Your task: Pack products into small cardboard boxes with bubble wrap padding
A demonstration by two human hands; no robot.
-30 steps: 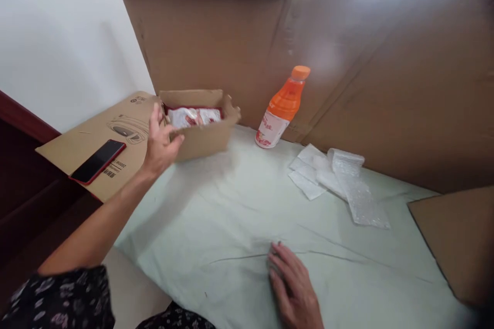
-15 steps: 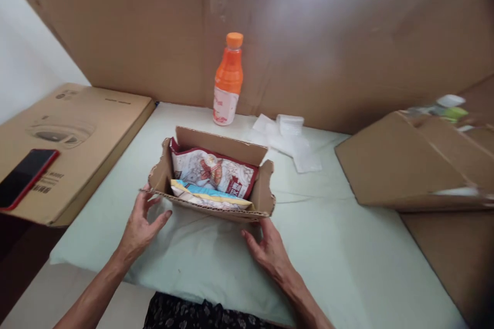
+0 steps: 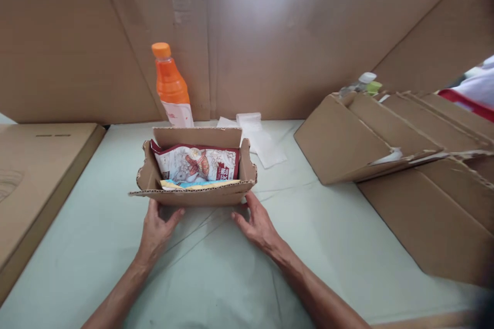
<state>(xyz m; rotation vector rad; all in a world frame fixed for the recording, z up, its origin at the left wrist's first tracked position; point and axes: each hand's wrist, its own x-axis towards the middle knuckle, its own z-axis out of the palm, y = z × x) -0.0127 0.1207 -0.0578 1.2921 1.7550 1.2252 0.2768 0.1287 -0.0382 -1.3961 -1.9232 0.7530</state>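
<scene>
In the head view, a small open cardboard box (image 3: 200, 198) stands in front of me, with torn flaps spread outward. Inside lean a dark-red and white printed food packet (image 3: 203, 164) and, nearer to me, a blue and yellow packet (image 3: 193, 184). At the box's lower left front corner is my left hand (image 3: 156, 229), its fingers going behind the cardboard and its thumb outside. My right hand (image 3: 257, 221) grips the lower right front corner in the same manner. The far fingertips of both hands are hidden by the box.
Behind the box stands an orange-capped bottle (image 3: 173, 90), with white folded wrapping (image 3: 262, 139) to its right. Several open cardboard boxes (image 3: 343, 139) fill the right side. A large flat carton (image 3: 42, 175) lies at the left, on the pale green cloth (image 3: 301, 247).
The view has turned to the right. Held by both my hands, the cardboard box has moved away from me toward the bottle, whose base it now hides.
</scene>
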